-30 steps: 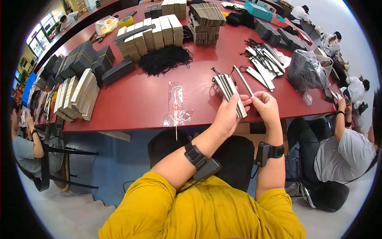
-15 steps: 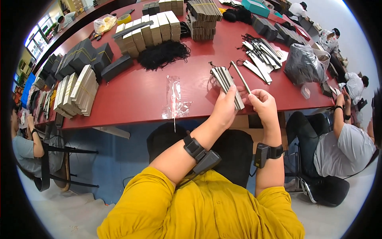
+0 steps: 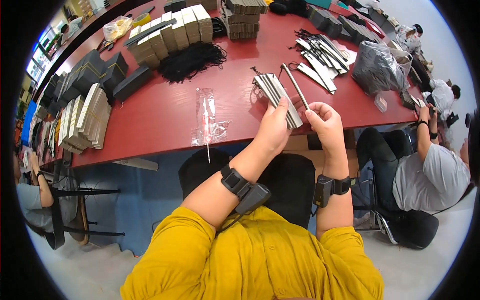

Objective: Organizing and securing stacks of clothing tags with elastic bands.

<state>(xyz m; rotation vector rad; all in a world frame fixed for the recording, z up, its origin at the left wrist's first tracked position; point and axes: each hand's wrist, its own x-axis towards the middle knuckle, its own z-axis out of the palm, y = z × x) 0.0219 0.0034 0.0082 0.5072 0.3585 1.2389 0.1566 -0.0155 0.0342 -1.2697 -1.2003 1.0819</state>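
Note:
My left hand is closed around a small stack of long, narrow pale card strips, seen partly edge-on. Thin black cord shows at the far end of the stack. Close by on the right, my right hand pinches the near end of a single strip, apart from the stack and tilted up and away. A black cord hangs near that strip. The fingers behind the stack are partly hidden. Both hands are above the front edge of the red table.
Loose white strips with black cords lie beyond my hands. A clear plastic sleeve is to their left. Black cords, banded white bundles and dark boxes stand farther left. A grey plastic bag and a seated person are right.
The whole view has shifted slightly, so the table's contents appear farther left and higher. Both hands keep the same holds, with the single strip still beside the stack.

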